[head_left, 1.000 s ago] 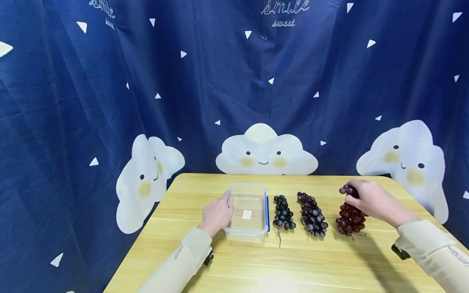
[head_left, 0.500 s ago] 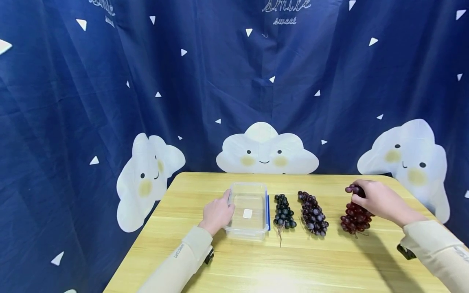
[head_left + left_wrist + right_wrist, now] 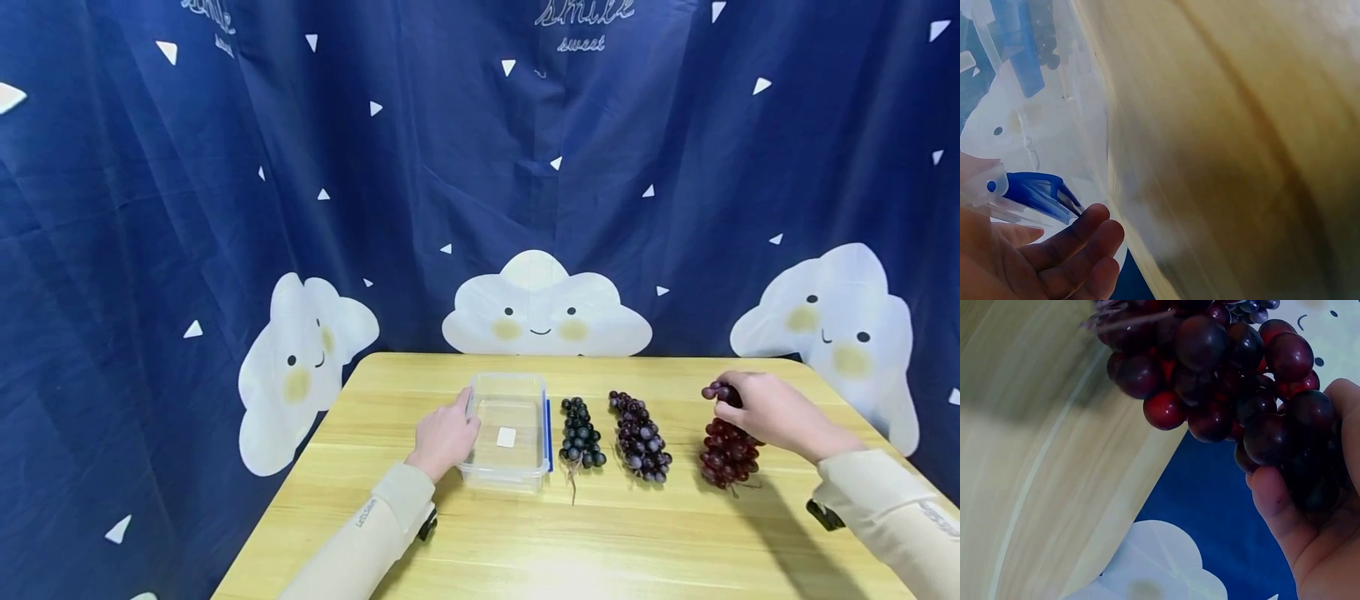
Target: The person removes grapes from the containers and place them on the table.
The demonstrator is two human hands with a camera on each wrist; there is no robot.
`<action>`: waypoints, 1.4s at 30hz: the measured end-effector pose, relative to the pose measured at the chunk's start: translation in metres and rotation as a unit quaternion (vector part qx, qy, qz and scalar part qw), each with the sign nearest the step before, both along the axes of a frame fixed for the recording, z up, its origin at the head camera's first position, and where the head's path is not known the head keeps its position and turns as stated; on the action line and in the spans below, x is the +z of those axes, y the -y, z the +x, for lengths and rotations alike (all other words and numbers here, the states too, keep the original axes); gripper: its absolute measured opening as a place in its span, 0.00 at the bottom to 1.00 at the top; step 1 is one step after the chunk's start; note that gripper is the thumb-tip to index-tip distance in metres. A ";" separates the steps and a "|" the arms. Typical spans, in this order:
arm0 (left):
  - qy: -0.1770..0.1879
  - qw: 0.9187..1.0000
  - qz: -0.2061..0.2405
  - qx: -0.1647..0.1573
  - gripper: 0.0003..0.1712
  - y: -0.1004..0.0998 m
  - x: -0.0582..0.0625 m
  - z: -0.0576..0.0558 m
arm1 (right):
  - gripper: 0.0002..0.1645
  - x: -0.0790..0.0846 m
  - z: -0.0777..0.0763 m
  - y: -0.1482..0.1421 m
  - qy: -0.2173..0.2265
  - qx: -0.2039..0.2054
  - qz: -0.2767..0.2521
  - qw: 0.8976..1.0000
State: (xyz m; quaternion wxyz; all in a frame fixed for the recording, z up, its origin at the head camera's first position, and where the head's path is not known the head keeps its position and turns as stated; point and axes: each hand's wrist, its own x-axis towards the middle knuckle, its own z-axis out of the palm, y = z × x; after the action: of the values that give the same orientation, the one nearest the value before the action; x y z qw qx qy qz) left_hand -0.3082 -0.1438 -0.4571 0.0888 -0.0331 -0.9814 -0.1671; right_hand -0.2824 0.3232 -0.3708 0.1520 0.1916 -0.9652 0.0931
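Note:
My right hand (image 3: 776, 414) grips the upper end of a dark red bunch of grapes (image 3: 729, 458) on the right side of the table. In the right wrist view, thumb and fingers wrap the narrow end of the grapes (image 3: 1200, 344), and the wider, stemmed end hangs close over the wood. My left hand (image 3: 442, 437) holds the left wall of a clear plastic food container (image 3: 501, 479), thumb over the rim. Beside its fingers, the left wrist view shows a blue latch (image 3: 1038, 190). The container is open at the top, with a white square label on its bottom.
Right of the container, a blackish bunch of grapes (image 3: 581, 437) lies with its stem toward me. Next to it is a purple bunch of grapes (image 3: 641, 442). The light wooden table (image 3: 600, 533) ends at a blue curtain (image 3: 420, 167) with printed clouds.
My right hand with the red grapes has shifted slightly right over the second, with a small move back left at the end. The left hand and container have stayed put.

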 end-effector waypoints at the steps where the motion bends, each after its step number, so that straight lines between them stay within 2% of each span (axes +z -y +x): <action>1: 0.001 1.000 0.001 -0.001 0.35 0.000 0.000 0.000 | 0.10 -0.001 -0.001 0.001 0.003 0.000 -0.002 1.000; 7: 0.003 1.000 0.006 -0.005 0.34 0.000 0.001 0.002 | 0.10 -0.006 -0.008 0.004 0.014 -0.001 -0.006 1.000; 22: 0.001 1.000 -0.005 -0.004 0.35 -0.001 0.001 0.000 | 0.11 -0.018 -0.040 0.015 0.010 -0.015 0.023 1.000; 42: -0.001 1.000 0.008 -0.007 0.35 0.000 0.001 0.002 | 0.16 -0.031 -0.066 0.025 0.076 -0.026 0.012 0.997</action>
State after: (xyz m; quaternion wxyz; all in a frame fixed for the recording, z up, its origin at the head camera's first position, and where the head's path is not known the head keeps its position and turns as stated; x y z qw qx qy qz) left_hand -0.3062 -0.1440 -0.4556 0.0884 -0.0391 -0.9797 -0.1756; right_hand -0.3486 0.2984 -0.4018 0.0782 0.1607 -0.9796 0.0916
